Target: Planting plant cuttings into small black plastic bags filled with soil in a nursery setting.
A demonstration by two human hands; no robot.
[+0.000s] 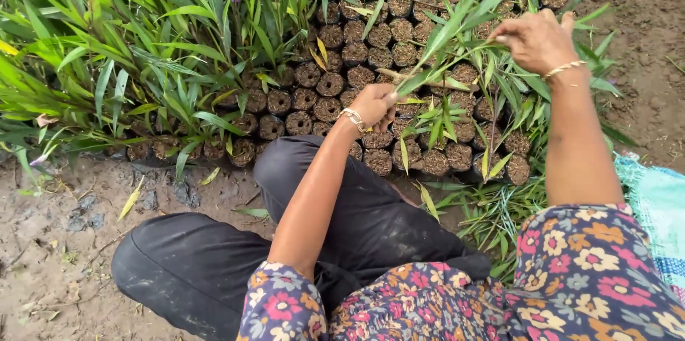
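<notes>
1. Green leaves of one seedling stretch between the two hands, above rows of small soil-filled bags.
2. The left hand is closed around the seedling's lower stem, just over the front rows of bags; a bracelet sits at its wrist.
3. The right hand is raised further back and to the right, fingers pinched on the upper leaves; it too wears a bracelet.
4. The seedling lies tilted, its base at the left hand and its tips up by the right.
5. Bags in the middle of the block hold bare soil, while those on the left carry dense long-leaved plants.
6. More leafy seedlings stand in the bags under and around the right arm.
7. The person sits on muddy ground, with dark trousers and flowered sleeves.
8. Loose cut leaves lie beside the right knee, near a turquoise cloth.
</notes>
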